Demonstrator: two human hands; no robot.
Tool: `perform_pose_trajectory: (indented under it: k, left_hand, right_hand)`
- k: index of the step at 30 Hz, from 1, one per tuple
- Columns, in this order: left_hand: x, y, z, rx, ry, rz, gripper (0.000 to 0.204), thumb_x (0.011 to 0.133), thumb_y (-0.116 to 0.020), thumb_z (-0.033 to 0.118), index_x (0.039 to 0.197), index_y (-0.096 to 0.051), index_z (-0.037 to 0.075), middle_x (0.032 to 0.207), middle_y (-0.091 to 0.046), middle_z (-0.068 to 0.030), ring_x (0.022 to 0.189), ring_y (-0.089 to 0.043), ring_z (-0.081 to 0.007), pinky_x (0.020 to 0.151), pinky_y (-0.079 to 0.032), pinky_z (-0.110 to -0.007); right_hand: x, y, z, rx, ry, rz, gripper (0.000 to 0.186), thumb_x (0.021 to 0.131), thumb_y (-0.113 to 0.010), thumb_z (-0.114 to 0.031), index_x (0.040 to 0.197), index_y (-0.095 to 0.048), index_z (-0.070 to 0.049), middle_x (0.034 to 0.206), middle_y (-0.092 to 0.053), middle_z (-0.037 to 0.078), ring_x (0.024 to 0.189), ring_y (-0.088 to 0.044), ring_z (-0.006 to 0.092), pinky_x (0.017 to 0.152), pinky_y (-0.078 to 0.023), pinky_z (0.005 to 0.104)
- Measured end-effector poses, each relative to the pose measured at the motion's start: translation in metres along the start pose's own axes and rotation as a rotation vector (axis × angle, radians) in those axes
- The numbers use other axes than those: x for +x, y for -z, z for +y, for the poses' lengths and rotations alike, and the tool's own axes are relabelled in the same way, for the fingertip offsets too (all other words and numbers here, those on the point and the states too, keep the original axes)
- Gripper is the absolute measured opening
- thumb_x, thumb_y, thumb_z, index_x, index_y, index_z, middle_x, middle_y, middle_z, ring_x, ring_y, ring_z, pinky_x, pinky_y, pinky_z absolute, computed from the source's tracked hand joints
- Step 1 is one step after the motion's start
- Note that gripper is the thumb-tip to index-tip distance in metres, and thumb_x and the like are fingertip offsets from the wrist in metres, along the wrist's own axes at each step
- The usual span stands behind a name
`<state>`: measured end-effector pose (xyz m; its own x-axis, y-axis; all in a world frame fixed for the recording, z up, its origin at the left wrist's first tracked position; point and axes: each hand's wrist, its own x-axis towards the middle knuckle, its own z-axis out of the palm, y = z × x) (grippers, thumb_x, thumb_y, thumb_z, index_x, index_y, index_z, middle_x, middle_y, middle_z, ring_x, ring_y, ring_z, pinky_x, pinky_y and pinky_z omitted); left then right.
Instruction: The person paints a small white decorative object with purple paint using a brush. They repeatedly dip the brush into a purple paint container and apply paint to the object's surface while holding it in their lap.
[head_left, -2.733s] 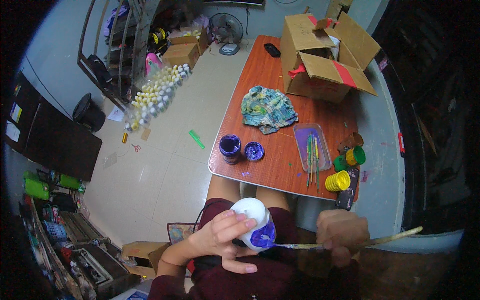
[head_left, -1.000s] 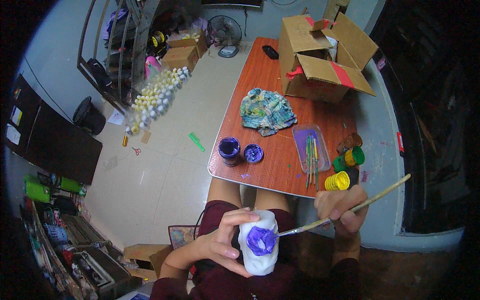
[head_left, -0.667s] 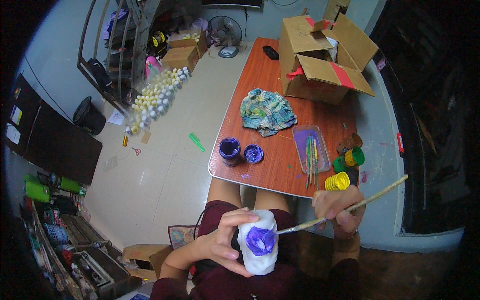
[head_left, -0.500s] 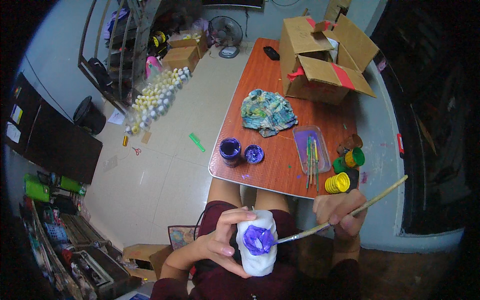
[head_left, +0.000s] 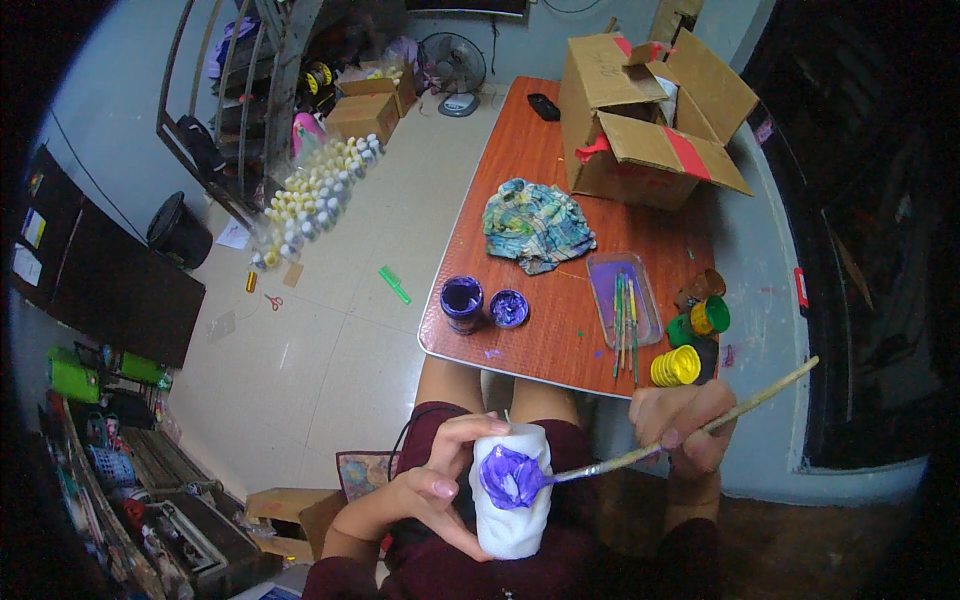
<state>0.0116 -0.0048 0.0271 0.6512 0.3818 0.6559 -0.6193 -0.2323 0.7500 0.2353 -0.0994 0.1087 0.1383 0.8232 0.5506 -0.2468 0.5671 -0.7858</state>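
Over my lap my left hand (head_left: pixel 442 484) grips an upright white candle (head_left: pixel 510 532) with a short wick and a raised purple-painted flower on its side. My right hand (head_left: pixel 680 425) holds a long pale paintbrush (head_left: pixel 760 394), its tip touching the flower's right edge. Near the table's front left stand an open jar of purple paint (head_left: pixel 462 312) and its paint-coated lid (head_left: pixel 509 309). To their right a clear tray (head_left: pixel 605 285) with purple residue holds several slim brushes. Yellow (head_left: pixel 675 367), green (head_left: pixel 708 316) and brown (head_left: pixel 695 287) paint containers sit at the right edge.
The reddish table (head_left: pixel 480 350) carries a crumpled patterned cloth (head_left: pixel 535 225), a black object (head_left: pixel 543 106) and an open cardboard box (head_left: pixel 630 175). Many small bagged items (head_left: pixel 310 200), a green comb (head_left: pixel 393 284) and scissors (head_left: pixel 273 301) lie on the floor. A bin (head_left: pixel 178 230) stands at left.
The candle has turned upright from a tilt, showing the purple flower facing up. My right hand rose, and the brush now slants. Most recently the candle and flower shifted slightly left.
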Motion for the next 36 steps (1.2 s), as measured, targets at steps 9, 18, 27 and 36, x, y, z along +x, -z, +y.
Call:
perform_pose_trajectory:
  k: [9,18,27,36]
  left_hand:
    - [0.004,-0.006,-0.001,0.028,-0.095,0.043,0.102,0.048,-0.086,0.021,0.124,-0.019,0.035,0.124,-0.031,-0.0266,0.114,-0.034,-0.0413,0.093,-0.03,-0.051]
    - [0.007,-0.003,0.002,0.11,-0.107,0.024,0.101,0.048,-0.086,0.024,0.123,-0.02,0.035,0.122,-0.033,-0.0263,0.113,-0.036,-0.0412,0.094,-0.029,-0.053]
    - [0.005,-0.004,0.002,0.156,-0.126,0.042,0.099,0.049,-0.085,0.026,0.124,-0.021,0.035,0.12,-0.035,-0.025,0.111,-0.039,-0.0391,0.093,-0.028,-0.054]
    - [0.007,0.007,0.005,0.351,-0.236,-0.043,0.1,0.045,-0.085,0.035,0.123,-0.023,0.039,0.112,-0.041,-0.0183,0.105,-0.043,-0.0339,0.092,-0.032,-0.049]
  right_hand:
    - [-0.001,-0.001,0.002,0.01,0.008,-0.022,0.019,0.082,-0.055,-0.021,0.078,-0.054,-0.002,0.062,-0.055,0.008,0.05,-0.05,0.0181,0.05,-0.036,0.0316]
    - [0.001,0.001,0.002,-0.046,0.03,-0.033,0.02,0.082,-0.054,-0.021,0.078,-0.053,-0.001,0.059,-0.054,0.008,0.048,-0.049,0.0175,0.048,-0.035,0.0313]
    - [-0.003,0.001,0.003,-0.082,0.017,0.053,0.019,0.083,-0.053,-0.021,0.078,-0.053,-0.002,0.059,-0.055,0.009,0.048,-0.05,0.0175,0.047,-0.035,0.0305]
    - [-0.001,-0.003,0.0,-0.063,0.019,0.199,0.019,0.083,-0.054,-0.02,0.077,-0.051,-0.002,0.057,-0.053,0.009,0.047,-0.049,0.0184,0.047,-0.035,0.032]
